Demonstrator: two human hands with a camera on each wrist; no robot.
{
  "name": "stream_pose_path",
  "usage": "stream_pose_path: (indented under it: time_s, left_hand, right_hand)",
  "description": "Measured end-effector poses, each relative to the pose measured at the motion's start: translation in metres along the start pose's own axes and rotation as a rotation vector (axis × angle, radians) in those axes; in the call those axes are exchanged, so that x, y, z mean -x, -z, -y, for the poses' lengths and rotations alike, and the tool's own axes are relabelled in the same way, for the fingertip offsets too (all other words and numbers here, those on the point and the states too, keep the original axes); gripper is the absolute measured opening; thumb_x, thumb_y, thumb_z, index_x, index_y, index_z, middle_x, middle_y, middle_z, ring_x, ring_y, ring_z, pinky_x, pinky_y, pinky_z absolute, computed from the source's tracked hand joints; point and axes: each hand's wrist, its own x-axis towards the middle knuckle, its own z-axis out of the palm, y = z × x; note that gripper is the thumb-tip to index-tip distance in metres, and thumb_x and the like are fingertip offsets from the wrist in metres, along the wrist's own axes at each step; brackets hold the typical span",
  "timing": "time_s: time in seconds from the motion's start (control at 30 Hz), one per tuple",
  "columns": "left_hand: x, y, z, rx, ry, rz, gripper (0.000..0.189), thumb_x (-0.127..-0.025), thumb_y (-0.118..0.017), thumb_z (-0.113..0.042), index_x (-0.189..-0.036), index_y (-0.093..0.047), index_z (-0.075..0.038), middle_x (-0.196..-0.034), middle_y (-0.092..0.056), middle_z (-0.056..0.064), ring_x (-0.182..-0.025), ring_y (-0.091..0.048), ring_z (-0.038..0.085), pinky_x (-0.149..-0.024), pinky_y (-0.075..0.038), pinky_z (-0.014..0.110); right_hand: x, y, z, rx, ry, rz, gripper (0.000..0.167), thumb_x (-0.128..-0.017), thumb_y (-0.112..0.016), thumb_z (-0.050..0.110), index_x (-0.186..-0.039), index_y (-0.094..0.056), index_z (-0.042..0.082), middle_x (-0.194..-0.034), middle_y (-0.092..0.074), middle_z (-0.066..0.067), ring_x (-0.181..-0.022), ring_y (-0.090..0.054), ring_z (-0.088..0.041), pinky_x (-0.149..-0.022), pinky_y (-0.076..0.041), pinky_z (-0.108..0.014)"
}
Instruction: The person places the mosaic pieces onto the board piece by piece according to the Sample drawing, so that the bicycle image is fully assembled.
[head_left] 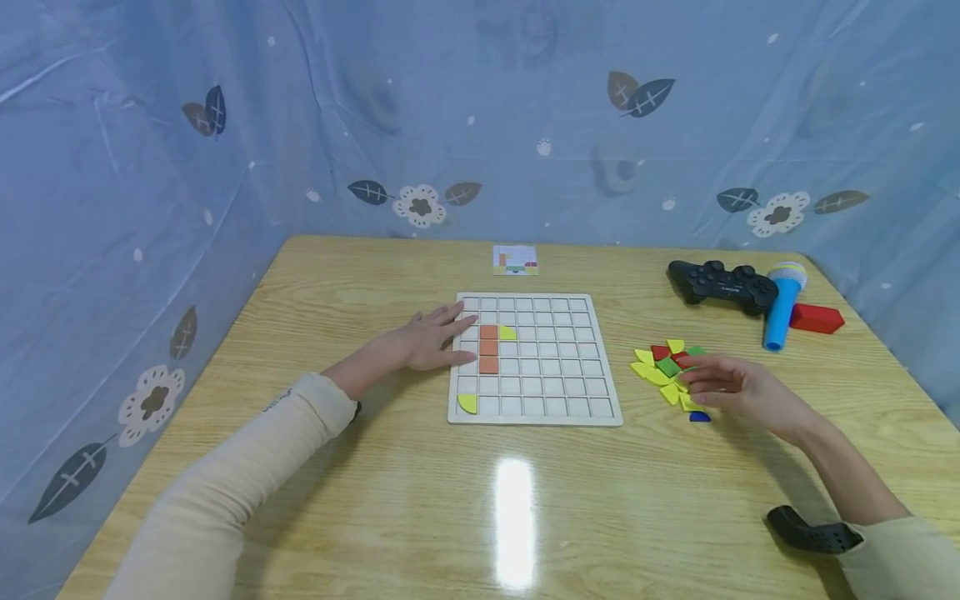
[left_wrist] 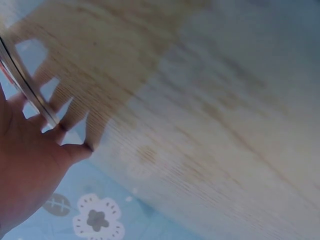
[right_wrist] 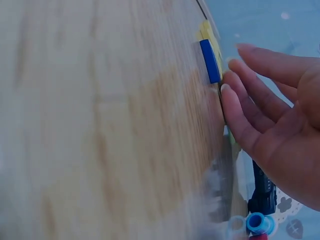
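A white grid board (head_left: 555,367) lies on the wooden table, with three orange squares (head_left: 488,346) in one column. A yellow quarter-circle (head_left: 507,333) sits beside the top square, and another yellow quarter-circle piece (head_left: 467,404) fills the lower left corner. My left hand (head_left: 431,342), fingers spread, rests on the board's left edge. To the right of the board, my right hand (head_left: 738,393) hovers at a loose pile of yellow pieces (head_left: 650,372), green pieces (head_left: 667,367) and red ones. Its fingers bend loosely, thumb apart, nothing visible between them. Near its fingertips is a blue piece (right_wrist: 210,61).
Behind the board lies a small printed card (head_left: 515,260). At the back right are a black game controller (head_left: 723,285), a blue toy microphone (head_left: 782,310) and a red block (head_left: 817,318). A blue patterned curtain (head_left: 525,125) hangs along the table's back and left edges.
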Motion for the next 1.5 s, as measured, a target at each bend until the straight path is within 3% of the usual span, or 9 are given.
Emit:
stream_pose_path:
  time_s: [0.07, 0.37, 0.87, 1.2, 1.37, 1.5]
  left_hand:
    - [0.0, 0.0, 0.001, 0.001, -0.002, -0.003, 0.076, -0.096, -0.035, -0.062, -0.155, -0.007, -0.024, -0.159, 0.007, 0.007, -0.143, 0.004, 0.029, -0.111, -0.003, 0.056]
    - [0.001, 0.0, 0.0, 0.012, 0.0, -0.004, 0.077, -0.095, -0.036, -0.063, -0.155, -0.007, -0.024, -0.159, 0.008, 0.007, -0.143, 0.004, 0.03, -0.111, -0.002, 0.056]
    - [0.0, 0.001, 0.001, 0.009, 0.011, 0.002, 0.077, -0.094, -0.035, -0.064, -0.155, -0.006, -0.025, -0.159, 0.008, 0.005, -0.143, 0.005, 0.028, -0.111, -0.002, 0.055]
    - [0.001, 0.001, 0.001, 0.016, 0.004, 0.004, 0.078, -0.094, -0.035, -0.065, -0.155, -0.007, -0.025, -0.158, 0.008, 0.005, -0.143, 0.005, 0.028, -0.111, -0.002, 0.055]
    - [0.001, 0.0, 0.001, 0.011, 0.001, -0.001, 0.077, -0.094, -0.035, -0.065, -0.155, -0.007, -0.025, -0.159, 0.008, 0.005, -0.143, 0.004, 0.029, -0.111, -0.002, 0.055]
    - [0.001, 0.0, 0.001, 0.011, -0.001, -0.002, 0.077, -0.095, -0.035, -0.064, -0.155, -0.006, -0.025, -0.159, 0.008, 0.005, -0.143, 0.004, 0.029, -0.111, -0.002, 0.055]
  right_hand:
    - [0.001, -0.002, 0.001, 0.051, 0.039, -0.006, 0.051, -0.089, -0.067, 0.009, -0.134, -0.048, -0.004, -0.115, -0.061, -0.018, -0.096, -0.061, -0.009, -0.077, -0.052, -0.022]
    - [0.001, -0.01, 0.001, 0.246, 0.239, -0.046, 0.04, -0.079, -0.075, -0.002, -0.117, -0.062, -0.004, -0.1, -0.065, -0.013, -0.085, -0.061, -0.009, -0.071, -0.051, -0.017]
    - [-0.002, -0.013, 0.004, 0.335, 0.296, -0.019, 0.038, -0.078, -0.075, -0.002, -0.115, -0.064, -0.001, -0.096, -0.064, -0.006, -0.083, -0.058, -0.007, -0.067, -0.051, -0.019]
    - [-0.003, -0.011, 0.004, 0.304, 0.208, -0.033, 0.048, -0.081, -0.074, 0.0, -0.125, -0.055, -0.007, -0.089, -0.057, -0.005, -0.071, -0.054, -0.009, -0.059, -0.049, -0.021]
    - [-0.006, -0.011, 0.01, 0.37, 0.113, -0.083, 0.041, -0.084, -0.074, 0.011, -0.121, -0.061, -0.001, -0.086, -0.06, -0.004, -0.068, -0.054, -0.011, -0.054, -0.046, -0.022]
    - [-0.009, -0.013, 0.016, 0.376, 0.051, -0.118, 0.034, -0.088, -0.071, 0.018, -0.116, -0.066, 0.0, -0.093, -0.063, -0.009, -0.072, -0.059, -0.015, -0.053, -0.048, -0.024]
